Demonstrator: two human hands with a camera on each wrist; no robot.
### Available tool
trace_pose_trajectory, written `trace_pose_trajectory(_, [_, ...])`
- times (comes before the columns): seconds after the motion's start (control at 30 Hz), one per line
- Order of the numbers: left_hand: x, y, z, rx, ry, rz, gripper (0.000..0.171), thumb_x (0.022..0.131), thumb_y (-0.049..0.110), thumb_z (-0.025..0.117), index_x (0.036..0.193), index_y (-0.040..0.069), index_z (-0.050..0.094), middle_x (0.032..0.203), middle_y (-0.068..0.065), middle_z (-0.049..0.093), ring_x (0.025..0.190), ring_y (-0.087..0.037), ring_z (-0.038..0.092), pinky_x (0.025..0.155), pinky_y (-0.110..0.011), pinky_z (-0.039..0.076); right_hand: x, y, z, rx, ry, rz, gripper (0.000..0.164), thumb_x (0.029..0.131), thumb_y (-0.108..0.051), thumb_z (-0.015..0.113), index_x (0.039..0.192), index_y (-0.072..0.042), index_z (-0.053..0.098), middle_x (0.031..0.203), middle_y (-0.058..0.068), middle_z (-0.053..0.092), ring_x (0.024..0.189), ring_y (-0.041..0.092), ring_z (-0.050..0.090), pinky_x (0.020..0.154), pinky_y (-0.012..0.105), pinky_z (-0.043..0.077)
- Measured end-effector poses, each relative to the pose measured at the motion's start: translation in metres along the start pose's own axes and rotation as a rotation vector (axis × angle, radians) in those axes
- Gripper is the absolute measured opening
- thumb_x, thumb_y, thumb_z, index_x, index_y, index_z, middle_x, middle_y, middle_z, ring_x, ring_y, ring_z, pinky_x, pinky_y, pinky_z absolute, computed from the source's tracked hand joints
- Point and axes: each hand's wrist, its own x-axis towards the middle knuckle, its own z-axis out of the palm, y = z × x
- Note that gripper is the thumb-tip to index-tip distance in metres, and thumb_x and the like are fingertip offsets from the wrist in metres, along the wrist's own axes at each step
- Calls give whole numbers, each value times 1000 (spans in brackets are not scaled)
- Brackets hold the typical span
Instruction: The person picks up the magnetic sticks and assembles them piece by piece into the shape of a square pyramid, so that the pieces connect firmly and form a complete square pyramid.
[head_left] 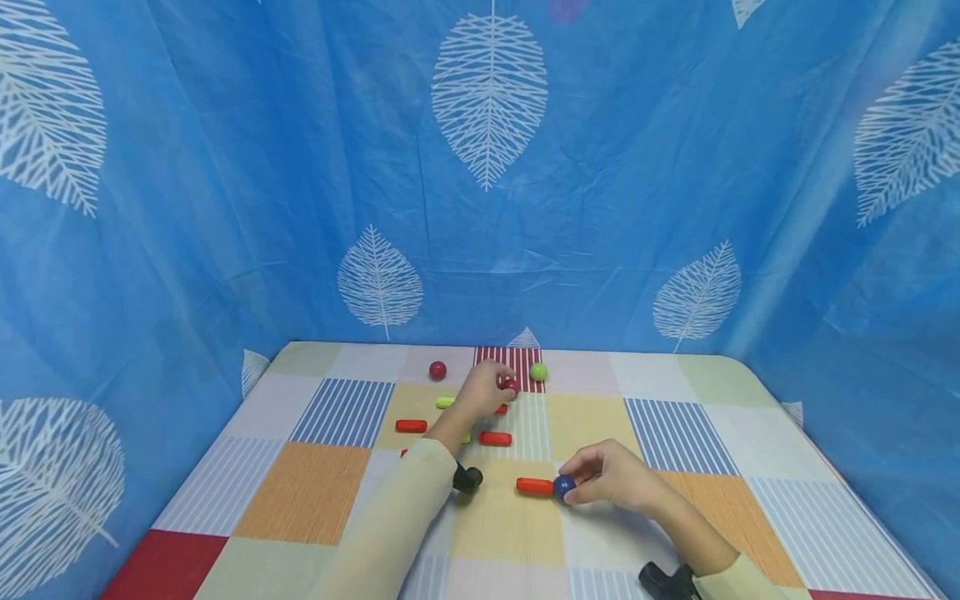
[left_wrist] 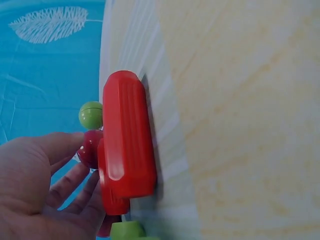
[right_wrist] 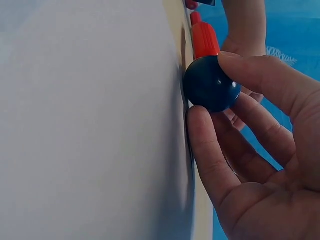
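This looks like a makeshift recording booth. A blue leaf-print curtain (head_left: pixel 487 208) hangs close behind and beside a table (head_left: pixel 675 417) under a patchwork cloth, shutting out any room.

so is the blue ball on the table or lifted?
On the table: the blue ball rests there, pinched by the right hand.

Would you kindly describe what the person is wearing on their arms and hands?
Both arms are in long, pale cream sleeves: the left sleeve and the right sleeve. A small black device sits at each wrist, the left and the right. The left hand and right hand are bare, with no gloves.
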Motion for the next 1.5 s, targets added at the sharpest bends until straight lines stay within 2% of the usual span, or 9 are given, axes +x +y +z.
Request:
trace_pose_trajectory(0.23, [-1,2,2,-10,15,-23,37,93,13,75,129,12,69,130,-8,64,110,-21,59,101,-39,55,0,-1,0,-10,5,-8,30,76,-9,88,104,-3,77,97,8,77,85,15,69,73,24,58])
trace_pose_trajectory(0.47, [2,1,6,-8,26,-18,34,91,11,77,125,12,71,113,-4,69,100,-18,60,93,-33,57,2,0,-1,1,10,-23,31,76,-7,87,104,-1,77,97,10,77,85,16,69,72,24,58])
trace_pose_trajectory(0.63, [2,1,7,-19,30,-29,31,90,9,78,120,12,72,108,-2,68,96,-18,59,92,-33,58,2,1,-2,21,11,-27,30,77,-5,87,105,0,77,98,14,77,87,20,68,71,24,57])
trace_pose_trajectory(0.9, [2,1,7,-24,22,-35,27,89,8,79,114,14,71,105,-2,68,96,-17,60,88,-30,59,4,2,-3,-9,19,-8,31,76,-8,88,105,-3,77,98,10,77,87,20,68,72,24,57])
trace_pose_trajectory(1.1, [-2,1,2,-43,12,-40,32,89,10,79,120,15,69,114,-1,68,100,-17,60,94,-34,58,4,3,-3,-22,17,-5,32,76,-10,88,106,-4,77,99,8,77,88,19,69,74,23,57])
trace_pose_trajectory(1.33, [-11,4,-6,-40,-10,10,35,89,11,80,122,16,70,113,-1,68,102,-18,60,95,-34,58,1,3,-3,-4,11,-17,32,78,-8,86,108,-2,76,102,11,77,89,19,68,75,23,57])
trace_pose_trajectory(1.5, [-26,8,-12,-81,-21,66,33,88,12,80,119,17,71,112,-2,68,105,-19,63,94,-35,59,1,4,-3,-2,13,-9,32,78,-9,87,107,-3,76,102,10,77,90,19,69,75,23,57])
